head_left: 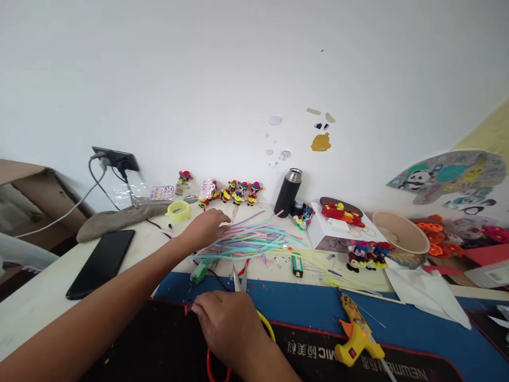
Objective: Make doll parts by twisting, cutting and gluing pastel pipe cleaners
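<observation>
My left hand [210, 229] reaches to the left end of a loose pile of pastel pipe cleaners [250, 241]. Its fingers are bent together, and what they hold, if anything, is hidden. Nearer to me, my right hand [234, 329] pinches a small dark red piece [189, 309] between thumb and fingertips. A pair of scissors [240, 280] lies under or within this hand, blades parted and pointing away; its red and yellow handles show on either side. Whether the palm grips them cannot be seen. A green object [199, 272] lies between the hands.
A yellow glue gun [360, 339] rests on the mat [294, 302] at right. Behind stand a black flask [289, 192], several small fuzzy figures [238, 193], a tape roll [178, 211] and a white box [338, 233]. A phone [101, 264] lies at left; a bowl [401, 232] stands right.
</observation>
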Action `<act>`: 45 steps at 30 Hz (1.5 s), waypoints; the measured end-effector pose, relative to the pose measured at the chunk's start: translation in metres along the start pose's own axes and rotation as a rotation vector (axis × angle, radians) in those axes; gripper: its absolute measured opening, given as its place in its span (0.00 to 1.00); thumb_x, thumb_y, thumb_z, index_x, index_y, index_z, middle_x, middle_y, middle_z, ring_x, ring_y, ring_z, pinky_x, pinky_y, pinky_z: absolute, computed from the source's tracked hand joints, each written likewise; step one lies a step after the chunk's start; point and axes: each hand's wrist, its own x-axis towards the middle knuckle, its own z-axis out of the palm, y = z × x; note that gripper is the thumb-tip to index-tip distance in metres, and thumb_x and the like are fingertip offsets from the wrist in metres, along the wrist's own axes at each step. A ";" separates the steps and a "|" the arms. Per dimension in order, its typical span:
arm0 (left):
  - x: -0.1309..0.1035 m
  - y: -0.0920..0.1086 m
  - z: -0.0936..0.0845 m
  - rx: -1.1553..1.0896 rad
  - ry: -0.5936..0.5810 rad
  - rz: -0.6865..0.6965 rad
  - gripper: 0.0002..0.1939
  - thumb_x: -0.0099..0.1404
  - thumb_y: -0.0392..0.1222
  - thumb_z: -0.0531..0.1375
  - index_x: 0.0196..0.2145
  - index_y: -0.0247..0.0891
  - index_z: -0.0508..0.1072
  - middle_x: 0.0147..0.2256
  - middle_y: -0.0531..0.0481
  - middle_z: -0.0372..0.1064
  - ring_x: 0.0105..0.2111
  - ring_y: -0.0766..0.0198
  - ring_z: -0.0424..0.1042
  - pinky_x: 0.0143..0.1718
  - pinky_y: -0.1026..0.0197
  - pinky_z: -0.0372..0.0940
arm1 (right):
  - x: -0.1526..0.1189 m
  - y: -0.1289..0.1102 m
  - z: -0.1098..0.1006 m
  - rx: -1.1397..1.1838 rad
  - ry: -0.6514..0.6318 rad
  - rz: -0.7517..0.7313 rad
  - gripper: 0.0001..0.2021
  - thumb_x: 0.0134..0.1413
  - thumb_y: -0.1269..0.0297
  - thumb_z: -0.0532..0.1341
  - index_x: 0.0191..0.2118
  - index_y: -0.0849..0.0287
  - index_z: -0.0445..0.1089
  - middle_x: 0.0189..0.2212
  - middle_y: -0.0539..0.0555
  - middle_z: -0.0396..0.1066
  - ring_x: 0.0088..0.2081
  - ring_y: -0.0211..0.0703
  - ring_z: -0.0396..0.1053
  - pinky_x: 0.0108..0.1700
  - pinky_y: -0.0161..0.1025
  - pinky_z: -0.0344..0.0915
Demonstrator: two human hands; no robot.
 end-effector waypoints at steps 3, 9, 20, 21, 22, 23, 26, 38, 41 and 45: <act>0.004 -0.004 0.011 0.013 -0.084 0.012 0.16 0.69 0.44 0.57 0.49 0.39 0.78 0.48 0.39 0.77 0.50 0.48 0.73 0.51 0.51 0.65 | -0.001 -0.001 0.003 -0.001 0.005 -0.021 0.10 0.72 0.60 0.55 0.39 0.55 0.71 0.31 0.50 0.79 0.32 0.45 0.78 0.29 0.36 0.65; 0.008 0.005 0.006 0.004 -0.124 -0.077 0.09 0.66 0.40 0.57 0.39 0.40 0.78 0.39 0.43 0.78 0.39 0.51 0.76 0.36 0.56 0.64 | -0.002 -0.004 0.005 0.023 0.008 -0.064 0.09 0.72 0.60 0.55 0.42 0.55 0.70 0.34 0.51 0.80 0.33 0.45 0.78 0.29 0.37 0.66; -0.013 0.011 -0.013 -0.067 -0.197 0.170 0.09 0.70 0.44 0.59 0.43 0.42 0.79 0.41 0.44 0.76 0.44 0.53 0.75 0.45 0.56 0.65 | -0.002 -0.006 0.002 0.020 -0.002 -0.064 0.08 0.70 0.61 0.57 0.41 0.56 0.71 0.34 0.52 0.80 0.32 0.46 0.78 0.30 0.37 0.67; -0.015 0.010 -0.013 -0.088 -0.209 0.173 0.10 0.70 0.44 0.58 0.43 0.42 0.79 0.42 0.44 0.76 0.44 0.54 0.75 0.45 0.56 0.65 | -0.003 -0.007 0.002 0.020 -0.003 -0.064 0.08 0.70 0.61 0.57 0.41 0.56 0.71 0.34 0.52 0.80 0.33 0.46 0.78 0.30 0.36 0.68; -0.017 0.008 -0.013 -0.109 -0.208 0.170 0.11 0.71 0.45 0.57 0.43 0.43 0.79 0.42 0.45 0.76 0.44 0.54 0.75 0.45 0.57 0.65 | -0.003 -0.007 0.003 0.021 -0.006 -0.064 0.07 0.70 0.61 0.57 0.41 0.56 0.71 0.34 0.52 0.80 0.33 0.46 0.78 0.30 0.36 0.68; -0.018 0.006 -0.013 -0.124 -0.197 0.158 0.12 0.72 0.45 0.55 0.42 0.43 0.80 0.42 0.45 0.77 0.44 0.55 0.75 0.45 0.57 0.65 | -0.003 -0.008 0.003 0.021 -0.009 -0.063 0.07 0.70 0.61 0.57 0.41 0.56 0.71 0.34 0.52 0.80 0.33 0.46 0.78 0.30 0.36 0.68; -0.015 0.000 -0.013 -0.135 -0.171 0.079 0.15 0.72 0.42 0.52 0.43 0.43 0.80 0.43 0.46 0.78 0.43 0.56 0.76 0.44 0.58 0.65 | -0.003 -0.009 0.005 0.025 -0.018 -0.067 0.07 0.70 0.61 0.57 0.41 0.56 0.71 0.33 0.51 0.80 0.32 0.46 0.78 0.29 0.36 0.67; -0.009 0.006 0.000 -0.046 -0.185 -0.057 0.15 0.67 0.38 0.56 0.45 0.42 0.81 0.45 0.44 0.80 0.44 0.51 0.77 0.43 0.56 0.67 | -0.002 -0.010 0.003 0.013 -0.017 -0.098 0.09 0.70 0.61 0.56 0.41 0.57 0.71 0.34 0.51 0.80 0.32 0.47 0.78 0.28 0.38 0.65; -0.008 0.004 -0.002 -0.071 -0.173 -0.071 0.15 0.68 0.40 0.55 0.45 0.43 0.81 0.45 0.46 0.81 0.44 0.52 0.77 0.43 0.57 0.67 | -0.002 -0.010 0.005 0.019 -0.004 -0.102 0.08 0.70 0.62 0.56 0.41 0.57 0.71 0.34 0.50 0.80 0.32 0.47 0.77 0.28 0.39 0.64; -0.010 0.005 -0.010 -0.097 -0.098 -0.109 0.17 0.70 0.42 0.53 0.46 0.42 0.81 0.44 0.46 0.82 0.43 0.53 0.78 0.41 0.59 0.66 | -0.003 -0.009 0.008 0.023 0.017 -0.090 0.07 0.69 0.62 0.57 0.40 0.57 0.71 0.32 0.51 0.79 0.30 0.46 0.77 0.27 0.37 0.62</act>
